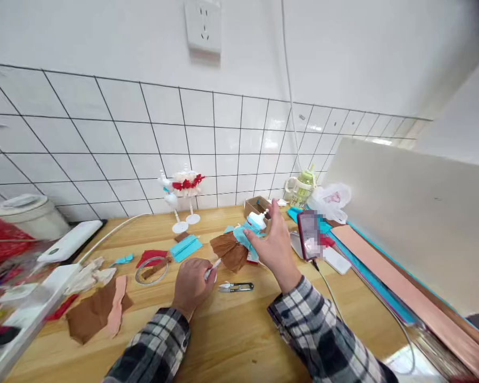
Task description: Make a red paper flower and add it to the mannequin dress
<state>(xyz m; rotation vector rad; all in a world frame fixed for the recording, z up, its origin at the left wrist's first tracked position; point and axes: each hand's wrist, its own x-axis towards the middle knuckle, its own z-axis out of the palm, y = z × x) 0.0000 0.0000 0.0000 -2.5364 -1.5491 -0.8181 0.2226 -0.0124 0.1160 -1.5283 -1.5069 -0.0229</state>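
My left hand is closed around a thin white stick, whose far end meets a pleated brown piece of crepe paper or cloth. Light blue pieces lie against the brown one's upper right. My right hand is raised with thumb and fingers apart, its thumb close to the blue piece; whether they touch I cannot tell. Behind it sits a white bottle with a nozzle. Small thread snips rest on the table between my hands.
Two small white display stands wear red and cream trim. A phone leans at the right, its cable running forward. Coloured sheets line the right side. A coiled wire, brown scraps and a white rack are at the left.
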